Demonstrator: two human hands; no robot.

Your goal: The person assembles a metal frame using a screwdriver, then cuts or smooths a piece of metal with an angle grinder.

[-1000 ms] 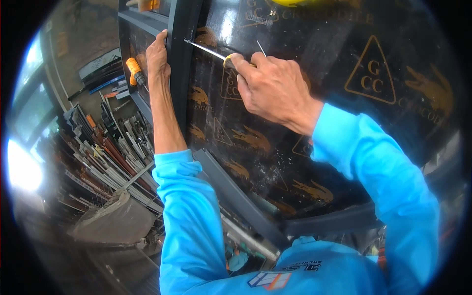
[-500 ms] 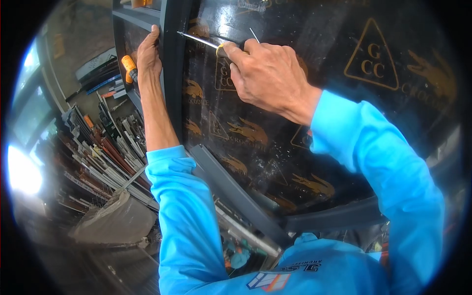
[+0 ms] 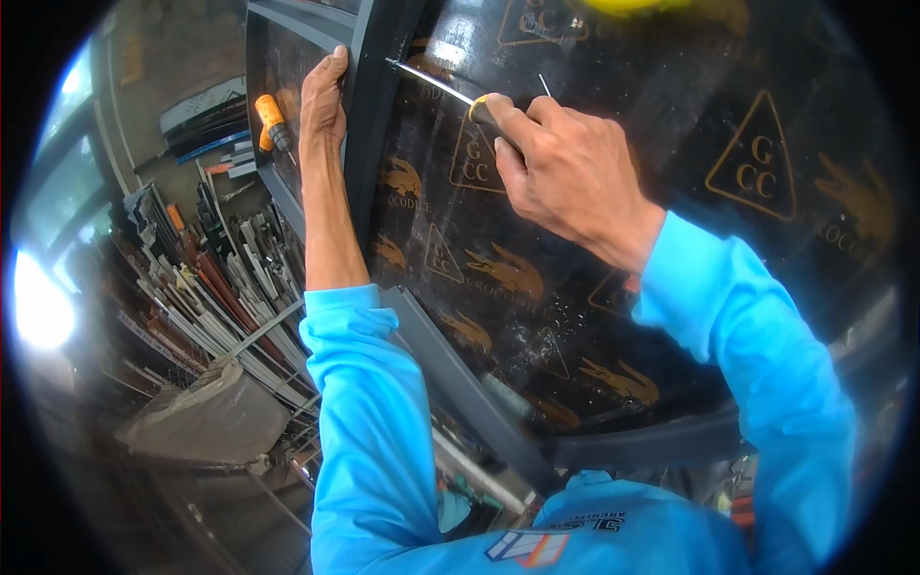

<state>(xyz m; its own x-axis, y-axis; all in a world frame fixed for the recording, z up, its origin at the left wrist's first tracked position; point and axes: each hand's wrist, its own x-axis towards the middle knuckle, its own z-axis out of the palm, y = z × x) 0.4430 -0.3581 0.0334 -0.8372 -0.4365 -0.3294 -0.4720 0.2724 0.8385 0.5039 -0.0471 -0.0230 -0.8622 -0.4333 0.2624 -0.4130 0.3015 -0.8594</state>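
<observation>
My right hand (image 3: 580, 177) is closed round the yellow-and-black handle of a screwdriver (image 3: 436, 81). Its steel shaft points left, and the tip meets the inner side of a dark grey metal frame (image 3: 369, 105). A thin metal rod (image 3: 544, 84) also sticks out past my right fingers; its other end is hidden. My left hand (image 3: 324, 101) grips the outer edge of the same frame, thumb up, its fingers partly out of sight. Beneath my right hand lies a black board (image 3: 517, 326) printed with gold crocodiles and triangles.
A cordless drill (image 3: 272, 120) with orange parts lies left of my left hand. Several long metal profiles (image 3: 206, 278) are stacked at the left, near a grey sheet-like piece (image 3: 206, 417). A yellow object (image 3: 632, 5) shows at the top edge.
The view has shifted, so the frame, board and both hands appear farther right. The screwdriver tip stays against the frame. A yellow object has come into view at the top.
</observation>
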